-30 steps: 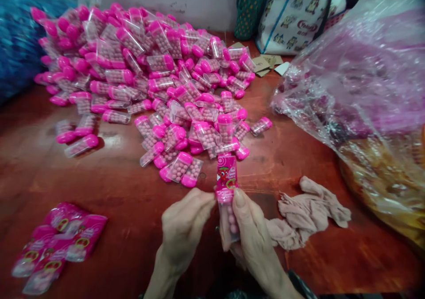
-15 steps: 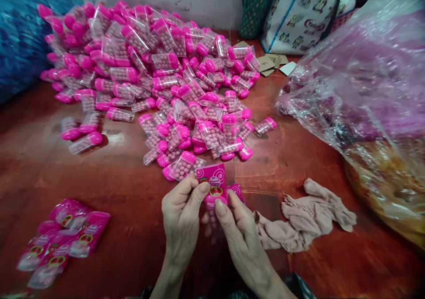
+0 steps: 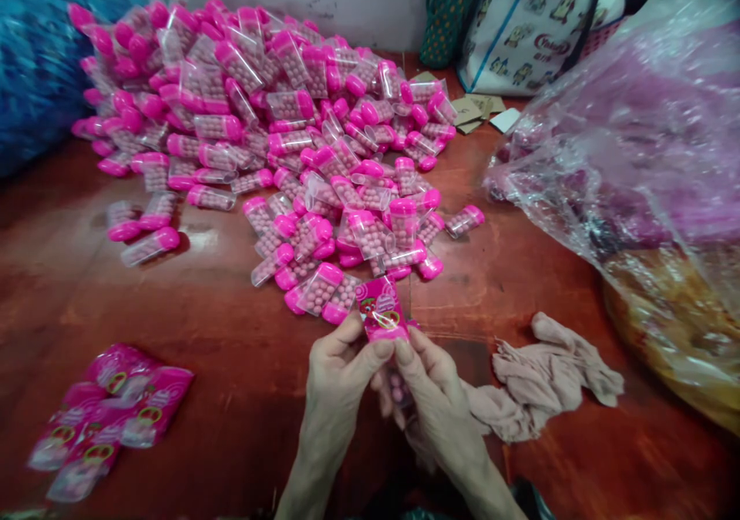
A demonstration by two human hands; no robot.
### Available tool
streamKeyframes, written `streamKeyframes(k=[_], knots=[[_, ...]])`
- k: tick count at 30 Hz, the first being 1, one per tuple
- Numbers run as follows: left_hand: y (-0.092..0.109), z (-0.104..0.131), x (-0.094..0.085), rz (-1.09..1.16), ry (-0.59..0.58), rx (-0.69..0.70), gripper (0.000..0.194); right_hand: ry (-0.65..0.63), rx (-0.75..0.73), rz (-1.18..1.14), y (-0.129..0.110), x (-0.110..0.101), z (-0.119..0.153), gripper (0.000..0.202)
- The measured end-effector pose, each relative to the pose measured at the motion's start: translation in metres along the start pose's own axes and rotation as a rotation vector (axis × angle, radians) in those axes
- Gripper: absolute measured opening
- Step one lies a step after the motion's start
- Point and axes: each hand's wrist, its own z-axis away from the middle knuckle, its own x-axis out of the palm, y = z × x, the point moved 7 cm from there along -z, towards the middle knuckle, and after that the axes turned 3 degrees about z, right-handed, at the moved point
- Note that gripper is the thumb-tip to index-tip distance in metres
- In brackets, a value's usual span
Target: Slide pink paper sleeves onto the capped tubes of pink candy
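A pink printed wrapper (image 3: 381, 308) with a cherry-like picture and a yellow ring is pinched between both my hands. My left hand (image 3: 332, 385) is closed, its thumb on the wrapper's lower left. The closed right hand (image 3: 436, 385) presses its thumb on the lower right edge. Beneath the wrapper, a clear container with pink balls (image 3: 398, 387) shows partly between my hands; how it sits against the wrapper is hidden. Several wrapped containers (image 3: 98, 420) lie together at the left. Just beyond my fingers, a big heap of pink-capped clear containers (image 3: 289, 135) holds pink balls.
A beige crumpled cloth (image 3: 532, 381) lies right of my hands on the reddish-brown surface (image 3: 231, 335). Large clear plastic bags (image 3: 636, 158) bulge at the right, a blue bag (image 3: 46, 65) at the left. Cardboard pieces (image 3: 477, 110) and a printed carrier bag (image 3: 526, 35) are behind.
Both hands have shifted slightly right with the wrapper, which has turned at a slant. My left thumb has slid down toward the right thumb, and the container beneath shows more clearly.
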Motion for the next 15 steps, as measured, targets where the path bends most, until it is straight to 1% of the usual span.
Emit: streamKeyframes(k=[3, 4, 6, 9, 12, 15], knots=[[-0.006, 0.002, -0.001, 0.066, 0.045, -0.096, 0.022, -0.037, 0.0, 0.154, 0.001, 0.003, 0.005, 0.025], [-0.006, 0.001, -0.001, 0.105, 0.042, -0.109, 0.023, -0.039, 0.007, 0.217, 0.001, 0.003, 0.007, 0.025], [-0.005, -0.001, 0.002, 0.156, -0.021, -0.133, 0.023, -0.02, 0.011, 0.341, 0.001, 0.002, 0.011, 0.026], [-0.002, -0.004, 0.005, 0.173, -0.087, -0.131, 0.023, 0.06, -0.054, 0.483, -0.004, -0.001, 0.015, 0.027], [-0.003, -0.002, 0.008, 0.203, -0.099, -0.148, 0.019, 0.153, -0.116, 0.547, -0.008, -0.003, 0.019, 0.033], [-0.008, 0.004, 0.013, 0.233, -0.119, -0.192, 0.023, 0.195, -0.097, 0.626, -0.003, -0.004, 0.022, 0.034]])
